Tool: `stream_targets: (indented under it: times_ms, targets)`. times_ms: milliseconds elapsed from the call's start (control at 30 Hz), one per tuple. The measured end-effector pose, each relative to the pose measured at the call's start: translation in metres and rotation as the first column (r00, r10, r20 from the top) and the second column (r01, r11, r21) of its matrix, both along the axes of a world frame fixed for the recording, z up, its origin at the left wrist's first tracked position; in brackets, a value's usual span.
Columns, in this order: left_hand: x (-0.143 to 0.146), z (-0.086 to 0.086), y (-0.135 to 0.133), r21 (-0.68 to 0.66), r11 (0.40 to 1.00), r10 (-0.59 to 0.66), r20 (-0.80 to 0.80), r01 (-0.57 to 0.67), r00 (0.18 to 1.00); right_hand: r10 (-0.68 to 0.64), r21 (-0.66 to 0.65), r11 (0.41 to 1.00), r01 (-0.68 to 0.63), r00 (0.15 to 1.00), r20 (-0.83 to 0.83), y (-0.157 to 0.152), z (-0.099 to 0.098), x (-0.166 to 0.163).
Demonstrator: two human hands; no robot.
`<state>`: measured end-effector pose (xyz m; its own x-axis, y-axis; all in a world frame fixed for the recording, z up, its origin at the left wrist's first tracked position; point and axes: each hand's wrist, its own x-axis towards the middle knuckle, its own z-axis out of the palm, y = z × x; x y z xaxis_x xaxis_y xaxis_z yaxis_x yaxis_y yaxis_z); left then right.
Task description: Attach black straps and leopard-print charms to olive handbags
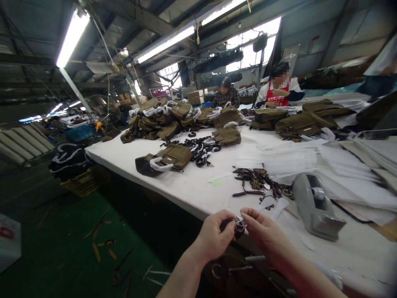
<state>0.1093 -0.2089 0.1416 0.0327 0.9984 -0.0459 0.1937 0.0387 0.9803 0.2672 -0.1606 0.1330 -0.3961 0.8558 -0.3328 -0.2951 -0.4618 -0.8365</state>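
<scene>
My left hand point(215, 234) is clamped on a small dark fitting point(240, 233) at the white table's point(192, 194) near edge. It sits between my hands, deeper in the left; my right hand's point(263, 231) fingertips meet at its pale upper side, grip unclear. Its long axis I cannot tell.

Dark beams point(139, 17) cross overhead at eleven o'clock, near a glowing tube lamp point(167, 44); a second tube point(73, 37) burns at ten. Bright windows point(253, 47) stand at one. A white table point(198, 190) spreads from centre to four, green floor point(62, 236) fills eight, and what seems a pale slatted panel point(23, 142) slants dimly at nine.
</scene>
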Motion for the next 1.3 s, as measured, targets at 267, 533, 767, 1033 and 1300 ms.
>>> stream_targets:
  times_ms: [267, 533, 767, 1033, 1300]
  targets:
    - [0.008, -0.004, 0.006, -0.067, 0.986, 0.157, 0.061, -0.153, 0.986, -0.012, -0.126, 0.992, 0.006, 0.999, -0.041, 0.002, -0.004, 0.005]
    - [0.007, 0.001, 0.003, 0.057, 0.983, 0.181, -0.224, -0.173, 0.958, -0.002, 0.038, 0.999, -0.003, 0.991, 0.132, -0.001, -0.008, 0.003]
    - [0.008, 0.005, -0.003, 0.145, 0.982, 0.16, -0.317, -0.119, 0.935, -0.12, 0.312, 0.949, 0.033, 0.957, 0.265, -0.009, -0.003, -0.003]
    - [-0.007, 0.008, -0.01, 0.058, 0.997, -0.033, -0.125, 0.04, 0.992, -0.108, 0.315, 0.949, 0.019, 0.957, 0.268, -0.005, -0.004, 0.005]
    - [-0.005, 0.011, -0.01, -0.106, 0.99, -0.084, 0.07, 0.091, 0.994, -0.136, 0.559, 0.814, -0.158, 0.884, 0.447, -0.012, -0.003, 0.011]
